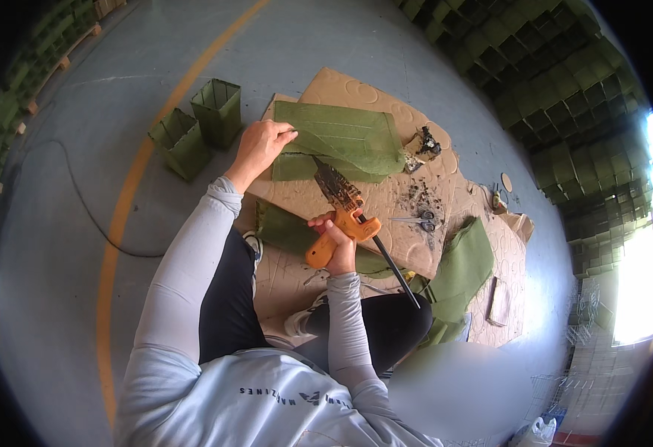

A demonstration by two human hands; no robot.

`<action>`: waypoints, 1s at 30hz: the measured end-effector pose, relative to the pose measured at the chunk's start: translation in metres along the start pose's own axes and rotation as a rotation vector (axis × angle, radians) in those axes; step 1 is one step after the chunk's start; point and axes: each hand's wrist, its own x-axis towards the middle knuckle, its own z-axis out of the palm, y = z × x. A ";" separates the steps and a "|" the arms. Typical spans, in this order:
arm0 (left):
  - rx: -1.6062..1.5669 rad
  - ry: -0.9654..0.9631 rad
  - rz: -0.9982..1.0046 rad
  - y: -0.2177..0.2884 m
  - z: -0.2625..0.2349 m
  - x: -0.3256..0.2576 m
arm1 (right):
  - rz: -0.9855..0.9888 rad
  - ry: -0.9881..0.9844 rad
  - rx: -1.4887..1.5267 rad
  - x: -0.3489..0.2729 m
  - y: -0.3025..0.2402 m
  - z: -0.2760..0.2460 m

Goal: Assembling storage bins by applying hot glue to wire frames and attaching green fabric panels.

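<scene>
Left hand (pixel 265 141) is pinching the left edge of green fabric (pixel 345 127) on cardboard (pixel 408 249), apparently to lift it; right hand (pixel 336 247) is curling tightly round an orange glue gun (pixel 350 226).

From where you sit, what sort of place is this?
Likely a workshop or warehouse: stacked green boxes rise at right, a yellow line marks the grey floor, and the right hand holds what looks like an orange glue gun.

A workshop/whse is shown: a long yellow line (pixel 104 320) is painted on the flat grey floor (pixel 334 33), & green square boxes (pixel 565 97) are piled high.
</scene>
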 end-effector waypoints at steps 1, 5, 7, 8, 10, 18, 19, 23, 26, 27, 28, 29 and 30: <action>0.000 -0.004 0.004 0.000 0.000 0.000 | -0.010 0.008 -0.016 0.000 0.000 -0.001; -0.006 -0.028 -0.015 -0.001 -0.002 0.000 | -0.007 0.033 -0.032 0.000 -0.004 -0.001; -0.011 -0.001 -0.004 -0.001 -0.002 0.000 | -0.024 0.049 -0.011 0.000 -0.006 0.001; -0.013 -0.002 -0.004 0.000 -0.002 0.000 | -0.024 0.051 -0.013 -0.001 -0.007 0.001; 0.004 -0.015 -0.016 0.000 -0.003 0.000 | -0.033 0.065 -0.008 -0.002 -0.006 0.002; -0.011 -0.023 -0.011 -0.003 -0.001 0.001 | -0.044 0.052 -0.007 -0.001 -0.001 -0.001; -0.006 -0.021 -0.011 -0.002 -0.001 0.001 | -0.037 0.049 -0.009 -0.001 0.000 -0.002; -0.004 -0.042 -0.044 0.000 -0.002 0.001 | -0.027 0.048 0.016 0.001 0.004 -0.005; -0.002 -0.071 -0.061 -0.001 -0.002 0.000 | -0.025 0.044 0.014 0.000 0.004 -0.003; -0.017 -0.065 -0.064 -0.003 -0.002 0.000 | -0.021 0.046 0.017 0.000 0.004 -0.001; -0.031 -0.059 -0.067 -0.005 -0.001 0.000 | -0.016 0.047 0.020 0.000 0.004 0.000; -0.032 -0.060 -0.067 -0.003 -0.001 0.000 | -0.017 0.049 0.021 -0.001 0.003 0.000; -0.021 -0.066 -0.055 -0.002 -0.001 0.001 | -0.014 0.044 0.006 -0.001 0.003 0.000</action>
